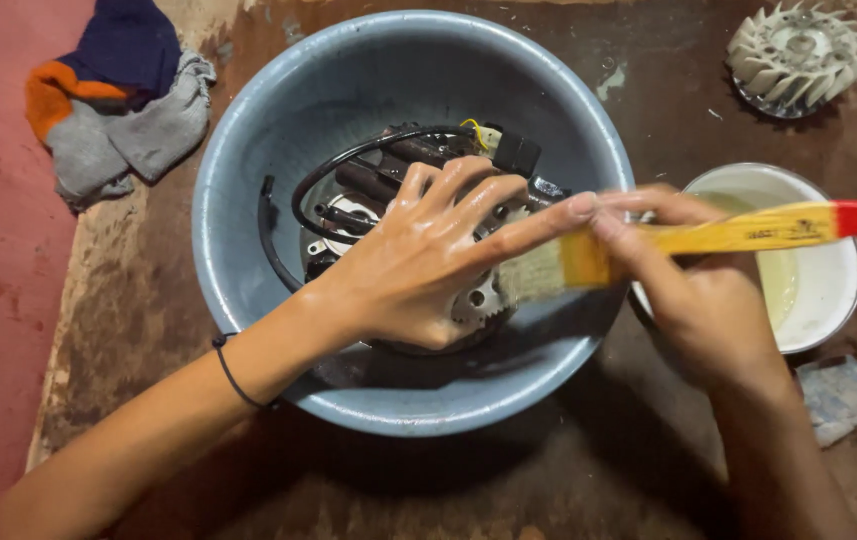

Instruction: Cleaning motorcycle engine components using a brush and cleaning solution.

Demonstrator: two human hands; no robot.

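Both my arms are bare from the elbow down, with no sleeves, gloves, rings or watch on them. Round my left wrist sits a thin black elastic band (pixel 231 375), the only thing I wear. My left hand (pixel 418 260) looks wet and glossy across its back; my right hand (pixel 693 290) is plain, fingernails short.

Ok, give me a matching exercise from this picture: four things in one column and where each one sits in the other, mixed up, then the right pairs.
Things:
1. paintbrush
2. white bowl
3. rag
4. finned wheel

Places:
A. top right on the table
B. left of the grey basin
C. in the right hand
D. right of the basin, holding pale liquid

Pairs: 1-C, 2-D, 3-B, 4-A
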